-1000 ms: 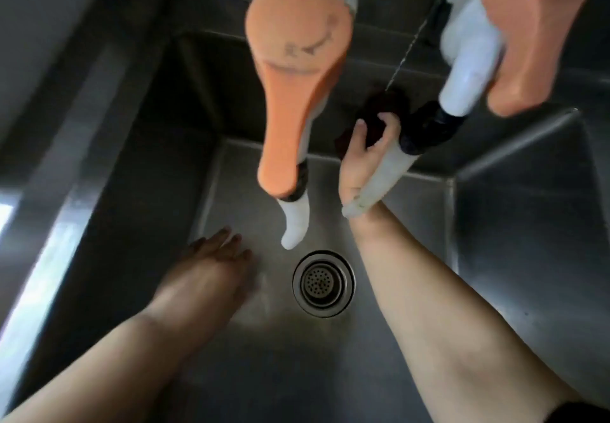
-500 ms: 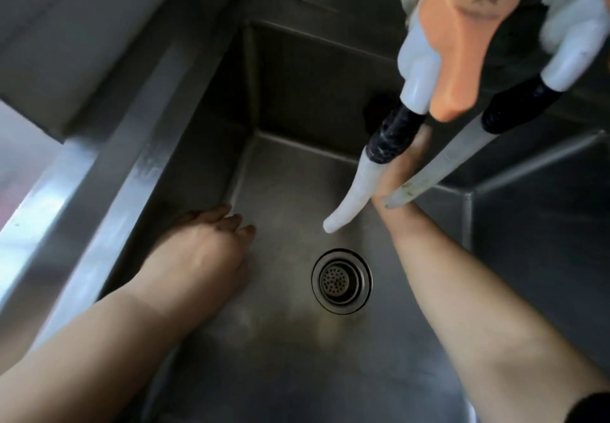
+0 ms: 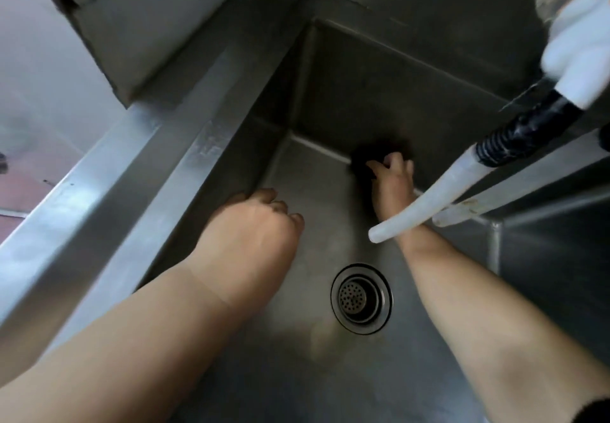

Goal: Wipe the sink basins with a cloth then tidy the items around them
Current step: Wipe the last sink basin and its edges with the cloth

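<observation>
I look down into a deep stainless steel sink basin [image 3: 330, 373] with a round drain [image 3: 361, 297] in its floor. My right hand [image 3: 392, 185] grips a dark cloth [image 3: 366, 155] and presses it into the seam where the basin floor meets the back wall. My left hand [image 3: 251, 241] rests on the basin floor by the left wall, knuckles up, fingers curled under; nothing shows in it.
Two white tap hoses [image 3: 439, 198] with black collars hang over my right wrist from the upper right. A steel rim [image 3: 132, 171] runs along the left side. A divider wall [image 3: 528, 218] separates a second basin on the right.
The view has swung left and the orange tap handles have left the frame. My right hand has slid the cloth down to the bottom of the back wall. My left hand has curled its fingers.
</observation>
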Demonstrator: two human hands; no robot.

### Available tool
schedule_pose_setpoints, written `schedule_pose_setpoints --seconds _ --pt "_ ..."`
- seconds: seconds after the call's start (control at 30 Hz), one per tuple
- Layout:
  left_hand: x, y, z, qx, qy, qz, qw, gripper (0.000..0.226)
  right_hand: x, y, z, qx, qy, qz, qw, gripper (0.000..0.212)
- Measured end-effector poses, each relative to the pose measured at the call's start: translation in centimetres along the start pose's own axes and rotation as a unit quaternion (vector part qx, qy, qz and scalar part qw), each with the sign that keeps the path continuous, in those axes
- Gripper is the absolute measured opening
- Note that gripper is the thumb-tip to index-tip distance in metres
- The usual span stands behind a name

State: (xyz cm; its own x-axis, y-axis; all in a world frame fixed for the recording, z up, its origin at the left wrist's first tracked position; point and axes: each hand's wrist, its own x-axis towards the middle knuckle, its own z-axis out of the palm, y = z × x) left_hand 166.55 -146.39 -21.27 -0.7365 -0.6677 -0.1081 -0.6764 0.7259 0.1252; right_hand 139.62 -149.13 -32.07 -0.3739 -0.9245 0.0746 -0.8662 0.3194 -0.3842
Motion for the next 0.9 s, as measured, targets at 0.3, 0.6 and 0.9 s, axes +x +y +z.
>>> schedule_pose_setpoints --seconds 0.3,0.6,0.9 --pt "0.1 0.3 -0.9 -0.039 -0.021 -0.039 0.998 0.022 4.9 -3.4 -3.6 -0.099 0.33 -0.171 0.923 0.055" --pt "0.2 0.3 -2.1 -0.021 -0.026 -0.068 0.997 0.024 2.3 -0.2 2.4 -0.133 0.094 -0.203 0.966 0.059" --pt "0.1 0.5 -1.9 -0.027 0.002 -0.073 0.997 0.026 8.1 -6.1 -1.2 -0.111 0.407 -0.259 0.869 0.05"
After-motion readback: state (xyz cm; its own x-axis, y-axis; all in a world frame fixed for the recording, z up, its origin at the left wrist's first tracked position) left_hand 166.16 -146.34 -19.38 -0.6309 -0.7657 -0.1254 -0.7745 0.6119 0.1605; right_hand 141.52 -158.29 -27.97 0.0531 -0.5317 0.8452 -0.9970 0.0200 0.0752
